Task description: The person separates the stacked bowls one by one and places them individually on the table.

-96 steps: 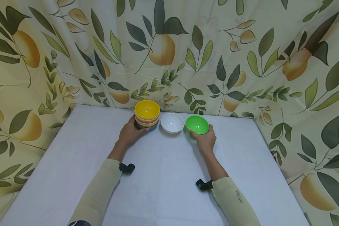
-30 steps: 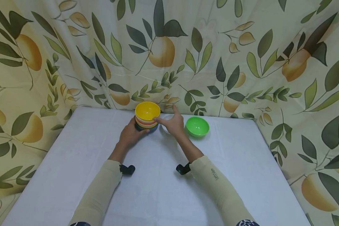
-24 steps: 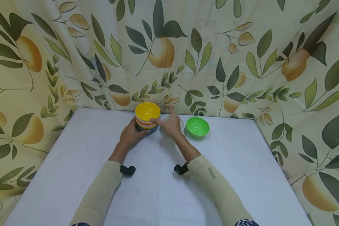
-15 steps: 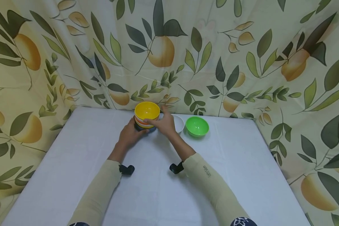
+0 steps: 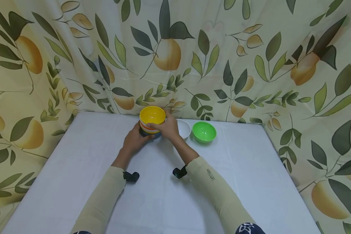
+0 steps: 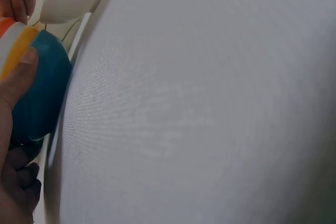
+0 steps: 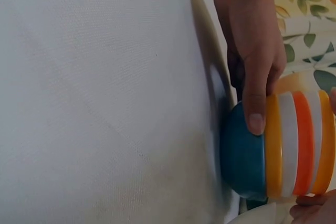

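A stack of nested bowls stands near the table's back edge, with a yellow bowl [image 5: 152, 114] on top. Below it the right wrist view shows white bands, an orange bowl [image 7: 303, 145], another yellow one and a blue bowl [image 7: 242, 153] lowest. My left hand [image 5: 134, 139] holds the blue bowl from the left, its thumb on the front. From the right, my right hand [image 5: 170, 127] grips the upper stack, thumb across the front; its other fingers are mostly hidden behind. Which upper bowls it grips, I cannot tell.
A white bowl [image 5: 185, 130], partly covered by the right hand, sits right of the stack. Beside it stands a green bowl [image 5: 204, 132]. A white cloth covers the table [image 5: 161, 195], and a leaf-and-fruit patterned curtain [image 5: 193, 65] hangs directly behind.
My right hand has let go of the green bowl, moved left over the white bowl and closed round the upper stack. My left hand stays at the stack's base.
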Tool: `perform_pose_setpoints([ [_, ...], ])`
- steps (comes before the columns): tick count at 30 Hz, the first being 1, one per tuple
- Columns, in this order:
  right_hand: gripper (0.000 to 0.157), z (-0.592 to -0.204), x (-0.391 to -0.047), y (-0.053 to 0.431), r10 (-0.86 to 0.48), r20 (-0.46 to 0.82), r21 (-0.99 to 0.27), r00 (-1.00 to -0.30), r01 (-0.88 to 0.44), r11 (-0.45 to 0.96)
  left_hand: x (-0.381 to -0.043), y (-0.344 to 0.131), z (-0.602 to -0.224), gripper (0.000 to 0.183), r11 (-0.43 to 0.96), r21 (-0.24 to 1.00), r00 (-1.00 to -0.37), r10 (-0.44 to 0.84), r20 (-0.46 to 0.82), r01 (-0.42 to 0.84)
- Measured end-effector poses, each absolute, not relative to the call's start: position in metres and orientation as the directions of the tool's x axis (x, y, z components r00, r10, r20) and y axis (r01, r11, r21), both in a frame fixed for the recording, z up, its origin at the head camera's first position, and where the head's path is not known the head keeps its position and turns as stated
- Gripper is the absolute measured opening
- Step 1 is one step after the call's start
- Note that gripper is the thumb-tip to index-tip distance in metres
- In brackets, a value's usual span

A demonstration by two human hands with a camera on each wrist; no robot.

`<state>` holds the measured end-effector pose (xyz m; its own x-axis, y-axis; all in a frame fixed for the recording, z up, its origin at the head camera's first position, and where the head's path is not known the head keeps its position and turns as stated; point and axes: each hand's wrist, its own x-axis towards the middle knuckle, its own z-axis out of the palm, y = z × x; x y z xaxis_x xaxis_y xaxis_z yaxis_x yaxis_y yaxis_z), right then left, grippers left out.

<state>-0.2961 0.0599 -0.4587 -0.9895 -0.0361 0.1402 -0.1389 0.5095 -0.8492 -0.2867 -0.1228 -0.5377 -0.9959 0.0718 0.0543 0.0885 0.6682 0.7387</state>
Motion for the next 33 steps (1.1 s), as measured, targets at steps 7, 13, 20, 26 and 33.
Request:
perform_pose_setpoints([
  [7,0.104,-0.4582,-0.2969,0.0598,-0.047,0.159,-0.844,-0.986,-0.161,0.512,-0.2881,-0.1240,-0.5385,0.102,0.674,0.732,-0.995,0.074,0.071,0.102],
  [13,0.101,-0.4590,-0.2957,0.0597,-0.066,0.167,-0.847,-0.984,-0.177,0.502,-0.2864,-0.1237,-0.5379,0.100,0.662,0.741,-0.994,0.077,0.080,0.111],
  [20,0.102,-0.4590,-0.2940,0.0599,-0.049,0.166,-0.851,-0.985,-0.169,0.497,-0.2842,-0.1222,-0.5359,0.099,0.660,0.744,-0.994,0.071,0.079,0.107],
  [26,0.102,-0.4601,-0.2943,0.0601,-0.055,0.179,-0.863,-0.982,-0.183,0.471,-0.2850,-0.1221,-0.5361,0.100,0.669,0.737,-0.996,0.070,0.061,0.093],
  [33,0.095,-0.4600,-0.2948,0.0612,-0.060,0.188,-0.862,-0.980,-0.195,0.468,-0.2839,-0.1214,-0.5354,0.099,0.672,0.736,-0.996,0.068,0.056,0.087],
])
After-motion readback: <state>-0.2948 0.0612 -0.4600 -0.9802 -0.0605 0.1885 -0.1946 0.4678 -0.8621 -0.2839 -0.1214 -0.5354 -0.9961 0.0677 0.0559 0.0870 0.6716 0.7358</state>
